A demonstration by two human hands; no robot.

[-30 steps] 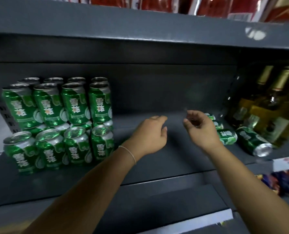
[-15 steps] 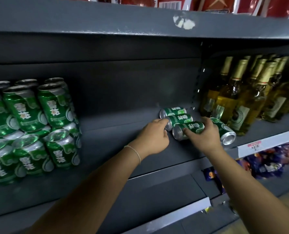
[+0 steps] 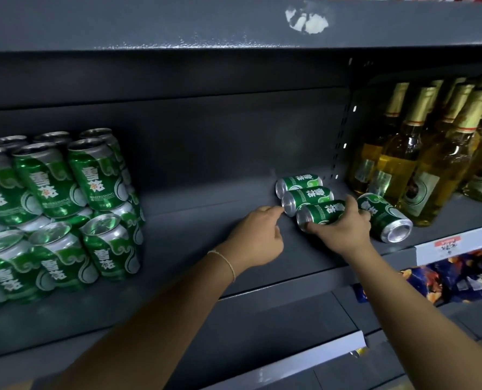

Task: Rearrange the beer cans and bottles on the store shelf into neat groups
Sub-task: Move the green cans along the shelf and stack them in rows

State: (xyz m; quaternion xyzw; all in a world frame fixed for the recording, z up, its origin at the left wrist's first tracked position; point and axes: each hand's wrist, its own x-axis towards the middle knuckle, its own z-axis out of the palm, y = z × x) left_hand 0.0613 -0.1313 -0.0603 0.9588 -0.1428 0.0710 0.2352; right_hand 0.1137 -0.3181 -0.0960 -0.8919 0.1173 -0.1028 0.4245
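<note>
Four green beer cans [image 3: 304, 182] lie toppled at two o'clock on the grey shelf [image 3: 206, 220], just beside upright bottles [image 3: 419, 164]. The nearest toppled can [image 3: 322, 213] is gripped by the right hand [image 3: 343, 233], likely to be stood up. The left hand [image 3: 258, 240], fingers curled, touches the next can's end. Stacked cans [image 3: 54, 209] stand at nine o'clock.

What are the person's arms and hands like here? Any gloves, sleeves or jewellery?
Both forearms are bare as far as the picture shows, with no sleeve in sight. The left hand and the right hand wear no gloves, and no rings or watch can be made out. The only thing worn is a thin, pale bracelet, like a fine chain or cord, round the left wrist.
</note>
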